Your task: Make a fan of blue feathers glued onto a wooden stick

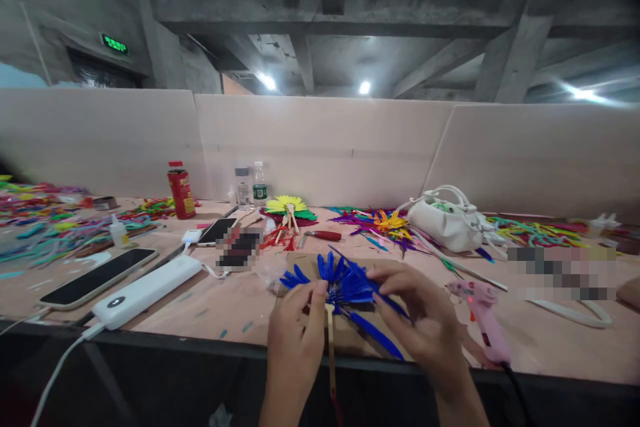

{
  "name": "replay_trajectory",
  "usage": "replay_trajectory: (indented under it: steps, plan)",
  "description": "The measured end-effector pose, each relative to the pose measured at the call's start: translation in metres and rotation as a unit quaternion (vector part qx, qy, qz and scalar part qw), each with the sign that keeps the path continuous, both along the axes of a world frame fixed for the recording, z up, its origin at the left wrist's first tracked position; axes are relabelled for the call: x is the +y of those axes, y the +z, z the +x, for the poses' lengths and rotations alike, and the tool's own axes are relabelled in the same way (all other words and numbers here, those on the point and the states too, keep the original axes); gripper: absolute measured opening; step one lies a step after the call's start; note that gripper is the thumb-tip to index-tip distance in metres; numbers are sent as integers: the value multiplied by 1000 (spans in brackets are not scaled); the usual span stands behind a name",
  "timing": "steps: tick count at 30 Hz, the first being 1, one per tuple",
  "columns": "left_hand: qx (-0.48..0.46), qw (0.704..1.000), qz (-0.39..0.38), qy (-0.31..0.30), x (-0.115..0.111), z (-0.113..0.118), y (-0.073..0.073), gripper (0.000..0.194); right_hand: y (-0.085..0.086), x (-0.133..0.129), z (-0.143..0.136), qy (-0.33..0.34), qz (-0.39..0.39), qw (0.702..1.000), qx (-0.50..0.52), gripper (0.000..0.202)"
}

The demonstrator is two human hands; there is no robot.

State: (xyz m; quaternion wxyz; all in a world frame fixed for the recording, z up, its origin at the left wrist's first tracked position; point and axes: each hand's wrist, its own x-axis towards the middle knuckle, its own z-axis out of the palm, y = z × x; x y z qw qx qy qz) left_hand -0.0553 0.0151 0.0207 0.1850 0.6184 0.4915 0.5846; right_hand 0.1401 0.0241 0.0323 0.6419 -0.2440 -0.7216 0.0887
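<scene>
A fan of blue feathers [345, 280] spreads over a piece of brown cardboard [300, 260] at the table's front edge. Its feathers meet at the top of a thin wooden stick [331, 340], which points down past the edge. My left hand [300, 327] pinches the fan near that meeting point, fingers closed. On the right side, my right hand [417, 310] has its thumb and fingers around a blue feather at the fan's edge. One long blue feather [375, 335] slants down to the right beneath the fan. A pink glue gun [483, 317] lies right of my right hand.
Left are a white power bank [147, 290], a phone [100, 277] and cables. Behind stand a red bottle [181, 192], clear bottles [259, 185], a yellow feather fan [287, 205] and a red-handled tool [326, 235]. A white handbag [445, 223] sits back right, its strap trailing forward.
</scene>
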Motion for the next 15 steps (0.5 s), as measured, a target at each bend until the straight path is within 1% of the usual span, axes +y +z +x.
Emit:
replay_trajectory:
  steps: [2,3,6,8,10,11,12,15]
  plan:
    - [-78,994,-26,-77,-5,2,3,34,-9,-16,-11,-14,20,999,-43,26]
    - [-109,989,-34,-95,-6,4,4,33,-12,-23,-16,-16,29,998,-62,28]
    - [-172,979,-39,-102,-9,11,2,26,-13,-38,-25,-9,34,995,-97,31]
    - [-195,975,-42,-100,-12,14,1,22,-10,-43,-24,12,24,993,-113,30]
    - [-195,974,-40,-106,-15,15,3,19,-8,-44,-21,31,9,994,-104,27]
    - [-185,975,-33,-115,-17,15,4,17,-6,-44,-19,28,-1,996,-87,26]
    - [-169,977,-22,-129,-20,15,6,16,-6,-43,-17,12,-8,998,-64,25]
    - [-112,981,11,-158,-25,16,9,15,-3,-41,-16,-79,-20,997,-5,27]
